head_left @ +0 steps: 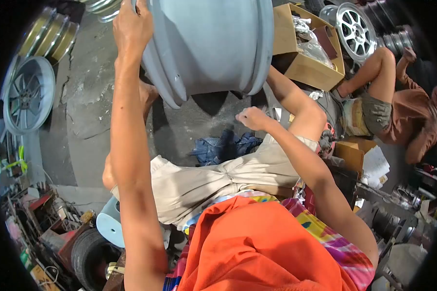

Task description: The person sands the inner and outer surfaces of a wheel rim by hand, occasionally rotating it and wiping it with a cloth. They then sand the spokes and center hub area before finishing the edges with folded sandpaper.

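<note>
On the concrete floor, between the knees of a seated person, a grey rim is stood on its edge, barrel towards the camera. It is steadied from above by the left hand, whose fingers are wrapped over the upper lip; that grip appears to be what keeps the rim from rolling or tipping. The right hand is held lower, just beside the rim's bottom edge and apart from it, fingers curled together as if pinched on something small; what it holds, if anything, cannot be told.

A blue rag is left on the floor under the right forearm, within reach. A cardboard box of bagged parts is set just behind the rim to the right. Finished wheels are kept clear of the working spot: one spoked wheel is laid flat at the left, another is propped at the upper right. A second person is crouched beyond the box, well apart. Tools and scrap are piled at the lower left.
</note>
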`<state>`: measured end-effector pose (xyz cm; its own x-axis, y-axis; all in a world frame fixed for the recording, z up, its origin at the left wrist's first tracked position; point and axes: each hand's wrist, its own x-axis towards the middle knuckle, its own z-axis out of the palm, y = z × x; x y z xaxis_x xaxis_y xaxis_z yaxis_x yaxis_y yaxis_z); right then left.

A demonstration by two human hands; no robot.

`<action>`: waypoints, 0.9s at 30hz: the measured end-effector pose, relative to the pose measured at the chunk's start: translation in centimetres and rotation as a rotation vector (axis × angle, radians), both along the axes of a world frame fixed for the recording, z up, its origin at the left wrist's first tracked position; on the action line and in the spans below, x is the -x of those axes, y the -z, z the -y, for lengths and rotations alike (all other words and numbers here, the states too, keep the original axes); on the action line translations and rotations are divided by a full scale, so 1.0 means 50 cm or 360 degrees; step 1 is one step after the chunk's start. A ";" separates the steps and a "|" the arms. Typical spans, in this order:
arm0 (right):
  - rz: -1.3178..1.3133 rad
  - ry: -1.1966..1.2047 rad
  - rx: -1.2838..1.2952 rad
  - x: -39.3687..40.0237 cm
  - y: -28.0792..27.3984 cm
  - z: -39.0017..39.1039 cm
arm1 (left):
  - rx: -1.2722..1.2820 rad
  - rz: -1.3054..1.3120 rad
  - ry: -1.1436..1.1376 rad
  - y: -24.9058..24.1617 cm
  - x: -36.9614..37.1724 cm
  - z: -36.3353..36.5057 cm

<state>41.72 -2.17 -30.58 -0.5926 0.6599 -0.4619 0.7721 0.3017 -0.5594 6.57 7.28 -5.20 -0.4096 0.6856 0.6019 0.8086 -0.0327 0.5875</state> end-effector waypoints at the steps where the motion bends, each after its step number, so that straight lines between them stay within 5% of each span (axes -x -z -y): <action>1: 0.0004 -0.0075 0.0137 0.013 0.015 -0.004 | -0.0028 -0.0001 0.0114 -0.016 -0.006 0.007; 5: 0.0152 0.0209 -0.0290 -0.009 0.114 -0.001 | -0.0051 -0.0194 0.0168 0.034 0.109 -0.097; 7: 0.0167 0.0388 -0.0126 -0.027 0.133 -0.021 | 0.0326 -0.0215 -0.0055 0.022 0.151 -0.144; 10: 0.0094 0.0802 -0.0262 -0.036 0.192 -0.055 | 0.0363 -0.0216 0.0094 0.008 0.183 -0.198; 15: 0.0059 0.0822 -0.0966 -0.018 0.144 -0.137 | 0.0427 -0.0312 0.0021 0.004 0.194 -0.224; 17: -0.0045 0.0609 -0.0903 -0.037 0.230 -0.180 | 0.0405 -0.0239 0.0119 -0.004 0.182 -0.211; 21: -0.0090 0.0767 -0.0566 -0.036 0.169 -0.182 | 0.0402 -0.0196 0.0232 0.002 0.193 -0.223; 23: -0.0084 0.0838 -0.0772 -0.035 0.113 -0.185 | 0.0280 -0.0249 0.0187 0.014 0.210 -0.242; 25: -0.0762 0.1657 -0.0215 -0.040 0.035 -0.192 | 0.0400 -0.0213 0.0174 0.004 0.202 -0.252; 27: -0.1219 0.1895 0.0106 -0.035 -0.117 -0.170 | 0.0407 -0.0192 0.0194 0.007 0.203 -0.266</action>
